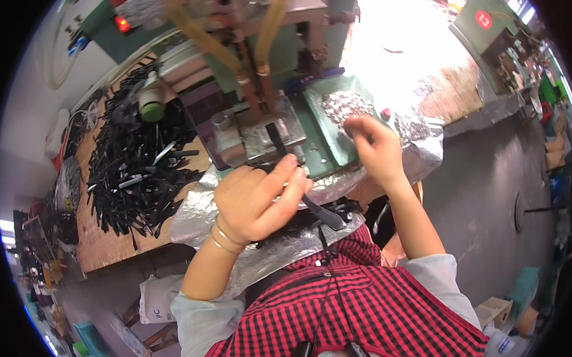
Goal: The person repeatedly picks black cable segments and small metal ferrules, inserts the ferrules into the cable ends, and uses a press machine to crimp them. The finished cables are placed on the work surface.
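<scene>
My left hand (257, 199) is closed around a black glasses temple (322, 212), a long thin strip with a wider bent end. The temple's far end lies on the metal fixture (276, 133) of a bench machine, below two copper-coloured rods (256, 92). To the right, my right hand (376, 147) is over the edge of a green tray (328, 133). Its thumb and forefinger are pressed together, and whatever lies between them is too small to make out. Small shiny metal pieces (345, 105) are heaped in the tray beside those fingertips.
A big pile of black temples (131, 186) covers the wooden bench (101, 251) at left, with a green-capped bottle (151, 104) by it. Crumpled foil (257, 269) lines the bench's front edge. Yellowish hoses (200, 34) hang above the fixture. A red-topped object (386, 113) stands right of the tray.
</scene>
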The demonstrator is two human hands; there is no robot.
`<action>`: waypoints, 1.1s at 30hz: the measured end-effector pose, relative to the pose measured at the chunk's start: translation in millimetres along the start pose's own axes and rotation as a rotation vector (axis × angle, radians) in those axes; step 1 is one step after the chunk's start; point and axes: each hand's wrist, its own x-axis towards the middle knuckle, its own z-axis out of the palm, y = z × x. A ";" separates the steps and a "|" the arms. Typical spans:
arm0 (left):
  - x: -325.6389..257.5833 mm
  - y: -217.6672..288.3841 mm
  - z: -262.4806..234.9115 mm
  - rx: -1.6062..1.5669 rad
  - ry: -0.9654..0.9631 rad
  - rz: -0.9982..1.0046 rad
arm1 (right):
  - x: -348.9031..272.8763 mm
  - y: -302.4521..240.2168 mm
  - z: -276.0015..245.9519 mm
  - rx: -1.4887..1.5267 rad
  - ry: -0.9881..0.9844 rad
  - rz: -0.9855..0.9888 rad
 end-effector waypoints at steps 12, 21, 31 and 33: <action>1.2 6.4 2.0 -0.030 0.058 -0.096 | 0.5 14.7 -1.6 -0.528 0.089 -0.081; -116.2 -70.1 -17.2 0.020 0.271 -1.047 | 5.5 15.1 10.1 -0.638 0.073 -0.074; -122.2 -98.5 -23.7 -0.737 0.262 -1.413 | -0.3 10.4 12.6 -0.298 0.188 0.140; -124.1 -104.3 -18.4 -0.812 0.278 -1.421 | 1.7 16.8 12.8 -0.129 0.179 0.139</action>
